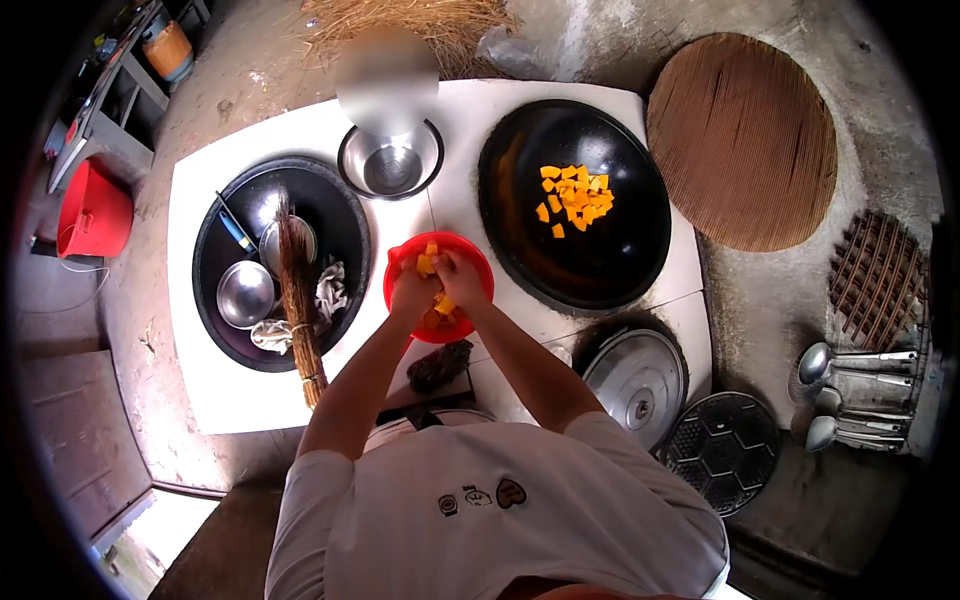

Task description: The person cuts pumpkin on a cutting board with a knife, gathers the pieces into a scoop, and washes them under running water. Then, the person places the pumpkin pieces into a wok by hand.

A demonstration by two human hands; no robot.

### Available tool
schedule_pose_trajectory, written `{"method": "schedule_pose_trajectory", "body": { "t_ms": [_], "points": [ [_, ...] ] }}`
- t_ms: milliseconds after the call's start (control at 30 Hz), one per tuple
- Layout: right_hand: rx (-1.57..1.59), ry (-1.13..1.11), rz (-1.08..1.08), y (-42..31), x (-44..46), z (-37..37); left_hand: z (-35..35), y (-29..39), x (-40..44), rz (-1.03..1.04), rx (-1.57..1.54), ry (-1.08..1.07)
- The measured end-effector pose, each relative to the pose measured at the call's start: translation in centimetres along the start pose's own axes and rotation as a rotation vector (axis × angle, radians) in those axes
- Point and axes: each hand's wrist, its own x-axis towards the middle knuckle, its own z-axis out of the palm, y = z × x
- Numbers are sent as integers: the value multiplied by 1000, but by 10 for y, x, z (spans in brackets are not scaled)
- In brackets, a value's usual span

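Observation:
Both hands are inside a red plastic basin (480, 262) in front of me. My left hand (411, 288) is cupped round orange chunks that look like cut pumpkin (427, 262). From the other side my right hand (462, 280) closes on the same chunks, so they are gathered between the two hands. More orange pieces lie lower in the basin, partly hidden by my hands. To the right, a big black wok (520, 240) set into the white stove top holds a loose heap of similar pumpkin chunks (577, 196).
A steel pot (391, 165) stands behind the basin. At left, another wok (228, 190) holds a metal bowl (245, 294), cloths and a straw brush (298, 300). A dark rag-like lump (440, 367) lies near me; a lidded pot (637, 385) is at right. Ladles (820, 362) hang by the wall.

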Motion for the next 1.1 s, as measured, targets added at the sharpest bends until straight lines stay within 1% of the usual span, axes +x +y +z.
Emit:
{"method": "schedule_pose_trajectory", "body": {
  "t_ms": [33, 67, 133, 167, 200, 233, 267, 300, 333, 367, 400, 433, 467, 500, 533, 567, 600, 633, 667, 700, 733, 767, 800, 833, 867, 900, 933, 967, 1000, 1033, 1067, 1100],
  "points": [
    [113, 11, -12, -2, -4, -4, -5, 11, -9, -51, -54, 56],
    [227, 22, -21, -3, -8, -8, -7, 8, -11, -52, -58, 51],
    [276, 15, -53, -26, -27, -27, -13, 0, -12, 341, -85, 92],
    [333, 7, -87, -32, -34, -34, -16, -2, -15, 338, -88, 89],
    [418, 27, -104, -13, -29, -33, -23, 1, -20, 383, -59, 80],
    [418, 24, -102, -18, -32, -40, -30, 3, -25, 426, -30, 73],
    [466, 2, -83, -23, -37, -46, -39, 3, -29, 467, 14, 18],
    [518, -26, -60, -26, -42, -50, -38, -3, -28, 450, 20, 18],
    [497, -12, -55, -25, -41, -51, -32, -12, -24, 418, 37, 51],
    [467, -28, -137, -21, -39, -50, -25, -24, -17, 387, 56, 85],
    [437, 11, -36, -26, -39, -44, -8, -42, -6, 412, 129, 207],
    [404, 52, 62, -31, -39, -40, 2, -43, -1, 404, 138, 209],
    [411, 47, 61, -31, -34, -33, 12, -36, 4, 151, -197, 128],
    [397, 56, 116, -26, -27, -24, 21, -38, 12, -105, -531, 43],
    [381, 65, 171, -19, -21, -15, 42, -64, 32, -121, -670, 4],
    [382, 63, 169, -4, -12, -6, 62, -90, 52, -144, -807, -33],
    [102, 56, 127, 17, 0, 4, 70, -99, 63, -112, -675, -115],
    [-178, 50, 81, 22, 6, 9, 65, -93, 63, -82, -542, -195],
    [-53, 7, 34, 29, 7, 12, 61, -89, 61, -79, -542, -186],
    [-52, 2, 33, 29, 7, 11, 45, -62, 39, -16, -428, -141],
    [49, -35, 48, 28, 6, 8, 36, -43, 22, 43, -315, -99],
    [149, -70, 63, 28, 4, 6, 37, -38, 16, 38, -315, -100],
    [148, -71, 63, 32, 5, 4, 37, -32, 14, 66, -451, -66],
    [196, -80, -18, 40, 5, 2, 33, -25, 9, 91, -587, -33],
    [243, -89, -96, 50, 4, 2, 27, -20, 2, 86, -590, -34],
    [243, -91, -89, 31, -10, -6, 14, -8, -9, 146, -513, -72],
    [418, -115, 38, -13, -31, -20, 4, -2, -17, 207, -433, -111],
    [592, -138, 164, -40, -44, -29, -2, -2, -17, 203, -433, -112],
    [594, -139, 168, -45, -44, -33, -10, -4, -15, 312, -207, -86],
    [292, -127, 13, -48, -42, -37, -17, -6, -12, 417, 21, -61],
    [-12, -115, -141, -49, -37, -39, -23, -6, -4, 504, 169, -23],
    [-9, -116, -139, -46, -31, -36, -24, -3, 0, 501, 171, -25]
  ]
}}
